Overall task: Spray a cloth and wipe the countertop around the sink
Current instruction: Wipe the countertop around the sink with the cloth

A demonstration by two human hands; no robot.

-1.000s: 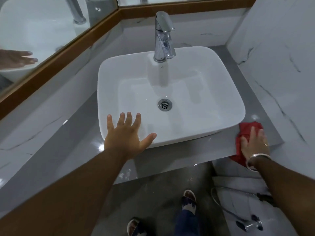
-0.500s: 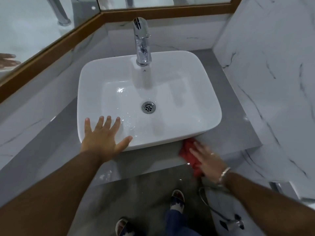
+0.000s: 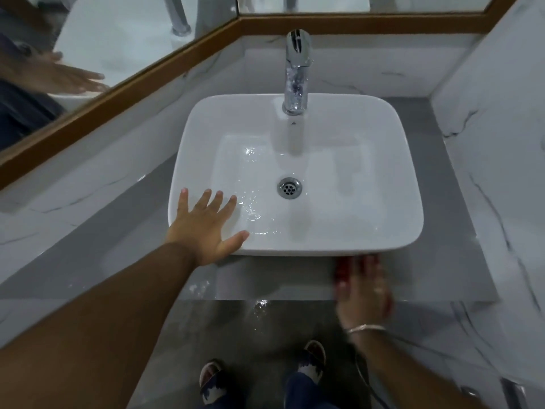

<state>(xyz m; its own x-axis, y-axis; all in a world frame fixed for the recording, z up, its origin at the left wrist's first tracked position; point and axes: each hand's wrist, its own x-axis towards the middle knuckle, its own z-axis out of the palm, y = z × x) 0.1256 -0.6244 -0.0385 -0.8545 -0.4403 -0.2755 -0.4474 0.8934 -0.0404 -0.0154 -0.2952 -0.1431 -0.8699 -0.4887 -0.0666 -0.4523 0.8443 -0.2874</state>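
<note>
A white rectangular sink (image 3: 392, 231) sits on a grey countertop (image 3: 141, 231). My left hand (image 3: 206, 228) rests flat on the sink's front left corner, fingers spread, holding nothing. My right hand (image 3: 364, 290) is blurred by motion and presses a red cloth (image 3: 343, 268) flat on the counter strip just in front of the sink, right of the middle. Most of the cloth is hidden under the hand. No spray bottle is in view.
A chrome tap (image 3: 296, 75) stands at the back of the sink. A wood-framed mirror (image 3: 118, 42) runs along the left and back. A marble wall (image 3: 501, 143) closes the right side. My feet (image 3: 312, 358) and a hose (image 3: 362, 376) show below the counter edge.
My right hand slid the red cloth left from the counter's right front corner to in front of the sink. The left hand stayed on the sink corner. The camera view shifted.
</note>
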